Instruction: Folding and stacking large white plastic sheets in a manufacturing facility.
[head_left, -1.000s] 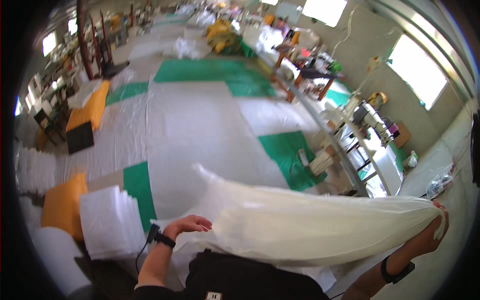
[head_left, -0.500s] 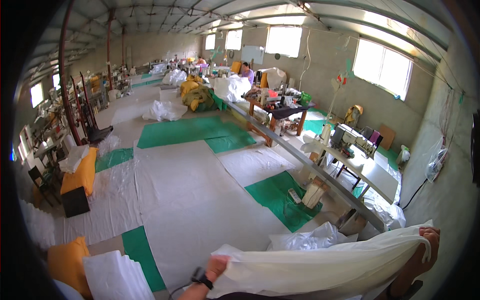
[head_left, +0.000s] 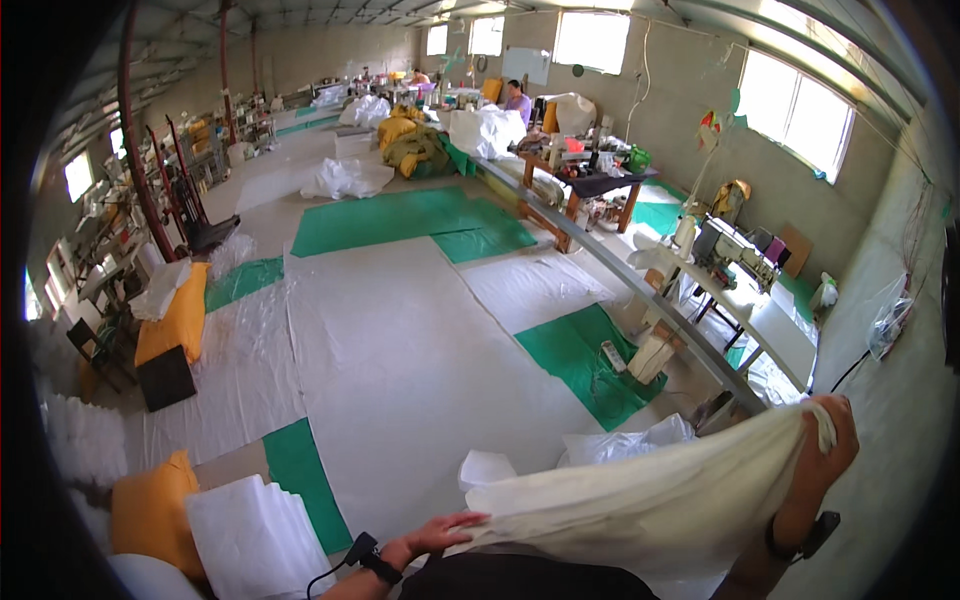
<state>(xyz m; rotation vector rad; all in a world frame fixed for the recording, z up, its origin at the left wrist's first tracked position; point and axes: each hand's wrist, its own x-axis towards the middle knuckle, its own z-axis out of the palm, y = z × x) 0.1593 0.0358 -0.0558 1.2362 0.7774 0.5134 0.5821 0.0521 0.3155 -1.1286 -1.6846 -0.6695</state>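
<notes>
A long white sheet (head_left: pixel 650 497), cloth or soft film, stretches slantwise across my front at the lower right. My right hand (head_left: pixel 832 440) is raised at its far right end, fingers closed around a gathered corner. My left hand (head_left: pixel 440 535) is at the sheet's lower left end, fingers stretched out and touching or just over its edge. Each wrist wears a dark band with a small black device. Just beyond the sheet's upper left edge shows a small white flap (head_left: pixel 487 468); whether it belongs to the sheet I cannot tell.
Crumpled clear plastic (head_left: pixel 630 440) lies behind the sheet. At lower left are a stack of white sheets (head_left: pixel 255 530) and an orange sack (head_left: pixel 155 510). A metal rail (head_left: pixel 640 285) runs along the right, before a sewing machine table (head_left: pixel 780 335). Another person (head_left: pixel 517 103) sits far back.
My left hand's fingers have opened from a closed grip on the sheet. My right hand has risen with its corner, tilting the sheet more steeply. The view has shifted slightly.
</notes>
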